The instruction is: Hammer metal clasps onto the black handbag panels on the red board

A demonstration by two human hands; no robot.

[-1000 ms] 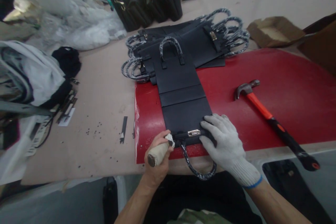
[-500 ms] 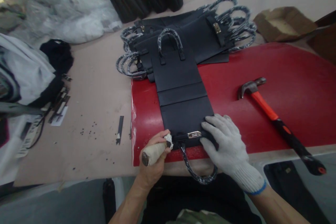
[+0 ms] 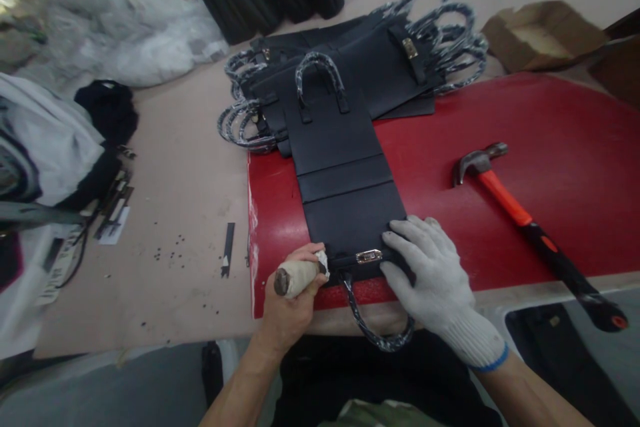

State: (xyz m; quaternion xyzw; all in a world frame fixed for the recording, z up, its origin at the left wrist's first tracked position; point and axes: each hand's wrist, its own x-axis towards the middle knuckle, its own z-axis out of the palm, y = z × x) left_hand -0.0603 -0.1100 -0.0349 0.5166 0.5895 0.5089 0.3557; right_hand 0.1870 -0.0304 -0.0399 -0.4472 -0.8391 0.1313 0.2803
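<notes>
A black bag panel (image 3: 350,213) lies flat with a metal clasp (image 3: 369,256) near its front end. Its plastic-wrapped handle (image 3: 373,340) hangs toward me past the table edge. My bare left hand (image 3: 295,283) is closed around a stubby tape-wrapped punch (image 3: 299,278), held at the panel's front left corner. The butt of the punch points up and toward me, while its tip is hidden. My right hand (image 3: 433,273), in a white knit glove, rests with spread fingers on the panel's right edge, beside the clasp.
A claw hammer (image 3: 520,213) lies on the red board (image 3: 560,147) to the right. Behind the panel are stacked black bag pieces (image 3: 380,67) with wrapped handles. A brown cardboard tray (image 3: 545,33) stands back right. On the left lie a dark strip (image 3: 228,247) and clear plastic (image 3: 135,33).
The butt end of the punch has tipped upward in my left hand. My right hand stays in place on the panel. The view has shifted slightly.
</notes>
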